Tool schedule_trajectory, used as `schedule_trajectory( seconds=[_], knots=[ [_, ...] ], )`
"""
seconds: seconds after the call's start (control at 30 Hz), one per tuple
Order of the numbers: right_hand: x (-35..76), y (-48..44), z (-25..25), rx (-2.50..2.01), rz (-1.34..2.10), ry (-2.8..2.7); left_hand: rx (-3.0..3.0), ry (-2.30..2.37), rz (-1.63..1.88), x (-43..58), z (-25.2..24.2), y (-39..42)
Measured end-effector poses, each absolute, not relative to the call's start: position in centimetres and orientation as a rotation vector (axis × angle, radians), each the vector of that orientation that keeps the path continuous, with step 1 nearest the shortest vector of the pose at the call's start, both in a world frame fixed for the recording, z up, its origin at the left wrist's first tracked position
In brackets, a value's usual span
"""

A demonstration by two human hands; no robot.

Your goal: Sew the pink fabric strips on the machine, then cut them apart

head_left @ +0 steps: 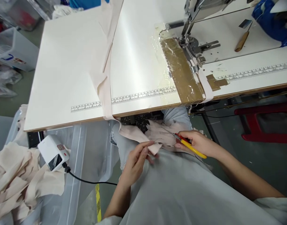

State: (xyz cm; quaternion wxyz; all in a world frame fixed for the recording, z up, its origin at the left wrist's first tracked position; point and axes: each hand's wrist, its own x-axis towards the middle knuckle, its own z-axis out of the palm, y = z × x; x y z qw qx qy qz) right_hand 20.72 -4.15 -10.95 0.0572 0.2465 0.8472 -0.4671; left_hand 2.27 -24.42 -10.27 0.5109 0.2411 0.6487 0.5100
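My left hand (136,162) pinches the end of a pale pink fabric strip (155,139) that lies bunched on my lap below the table edge. My right hand (197,142) grips small yellow-handled thread snips (189,146), their blades pointing left at the fabric. The same pink strip (106,78) runs up over the white sewing table (68,62) toward the far side. The sewing machine (192,34) stands at the upper right, its bed covered with brown tape.
A clear plastic bin (87,162) at the left holds a pile of pink fabric (14,181) and a white device (53,152) with a black cable. A wooden-handled tool (242,40) and blue cloth (272,22) lie at the right. A red stool (265,122) stands below.
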Motion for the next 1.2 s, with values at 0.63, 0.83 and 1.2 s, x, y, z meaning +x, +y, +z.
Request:
schedule_trajectory(
  seconds=[0.63, 0.83, 1.2],
  knots=[
    [17.7, -2.6, -10.6, 0.310, -1.541, 2.244, 0.347, 1.451, 1.171, 1.0, -9.7, -20.7],
    [17.3, -2.1, -10.5, 0.257, -1.513, 2.166, 0.250, 1.405, 1.182, 0.7, -10.2, -20.7],
    [16.6, -3.1, -9.6, 0.350, -1.038, 2.483, 0.291, 1.403, 1.180, 0.1, -10.9, -21.5]
  ],
)
